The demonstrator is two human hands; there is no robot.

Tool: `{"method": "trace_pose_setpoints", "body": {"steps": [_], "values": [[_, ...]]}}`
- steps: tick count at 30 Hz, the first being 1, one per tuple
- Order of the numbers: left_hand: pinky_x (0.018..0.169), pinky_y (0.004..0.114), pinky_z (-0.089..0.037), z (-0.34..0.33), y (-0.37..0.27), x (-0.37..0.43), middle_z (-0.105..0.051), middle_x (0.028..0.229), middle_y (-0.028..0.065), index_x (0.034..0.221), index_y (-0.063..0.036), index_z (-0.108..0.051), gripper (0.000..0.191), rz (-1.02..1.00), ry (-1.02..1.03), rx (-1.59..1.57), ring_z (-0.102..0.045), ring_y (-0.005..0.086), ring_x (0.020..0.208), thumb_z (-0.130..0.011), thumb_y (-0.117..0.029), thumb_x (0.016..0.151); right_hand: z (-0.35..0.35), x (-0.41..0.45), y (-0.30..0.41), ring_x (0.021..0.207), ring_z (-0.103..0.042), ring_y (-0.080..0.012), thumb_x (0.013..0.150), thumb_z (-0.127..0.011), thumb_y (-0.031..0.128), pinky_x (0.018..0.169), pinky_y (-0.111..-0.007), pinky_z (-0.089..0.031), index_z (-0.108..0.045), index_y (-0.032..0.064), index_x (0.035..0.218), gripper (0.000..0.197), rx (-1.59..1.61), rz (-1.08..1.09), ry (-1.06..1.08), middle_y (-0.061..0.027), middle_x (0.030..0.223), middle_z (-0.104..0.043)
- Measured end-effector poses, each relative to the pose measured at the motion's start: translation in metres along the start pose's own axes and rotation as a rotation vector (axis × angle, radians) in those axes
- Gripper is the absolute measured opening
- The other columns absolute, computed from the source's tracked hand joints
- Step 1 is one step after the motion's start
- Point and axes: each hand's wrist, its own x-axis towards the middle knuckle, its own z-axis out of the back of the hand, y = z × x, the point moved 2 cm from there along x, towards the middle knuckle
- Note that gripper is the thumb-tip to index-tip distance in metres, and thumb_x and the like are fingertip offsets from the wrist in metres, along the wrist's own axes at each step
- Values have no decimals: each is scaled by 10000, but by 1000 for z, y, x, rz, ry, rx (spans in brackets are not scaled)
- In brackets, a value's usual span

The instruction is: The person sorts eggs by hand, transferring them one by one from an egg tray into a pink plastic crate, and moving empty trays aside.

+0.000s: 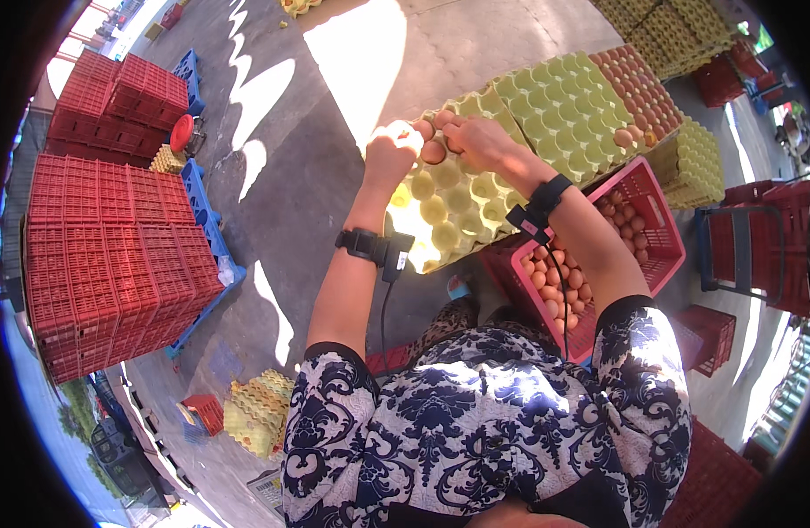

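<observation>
Both my hands are over the far edge of a yellow egg tray [458,198] of moulded pulp. My left hand [395,146] is at the tray's far left corner, fingers curled in bright light; whether an egg is inside it cannot be seen. My right hand [481,140] has its fingertips on a brown egg, just right of a few other brown eggs [433,152] set in the tray. The cups nearer me hold no eggs. To the right, a red plastic crate [669,247] holds many loose brown eggs [550,280].
Another yellow-green egg tray [563,109] adjoins on the right, with a tray full of eggs [636,86] beyond it. Stacked red crates [114,257] stand on blue pallets [210,218] at left. More tray stacks [699,162] and a hand cart [742,211] are at right.
</observation>
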Motion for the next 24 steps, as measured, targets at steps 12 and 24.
{"method": "trace_pose_setpoints", "body": {"steps": [12, 24], "values": [[882, 461, -528, -43, -30, -4, -581, 1211, 189, 1289, -54, -470, 387, -85, 411, 824, -630, 364, 1087, -533, -118, 912, 4, 45, -8, 1066, -569, -375, 793, -657, 130, 858, -436, -533, -673, 58, 887, 119, -320, -5, -40, -184, 1184, -515], [985, 491, -446, -40, 13, 62, -683, 1145, 139, 1166, -83, -664, 350, 37, 305, 979, -612, 341, 1097, -579, -219, 855, 21, -49, 9, 913, -601, -189, 865, -660, 154, 782, -301, -522, -589, -18, 1214, 396, 914, -189, -369, -69, 1019, -606]]}}
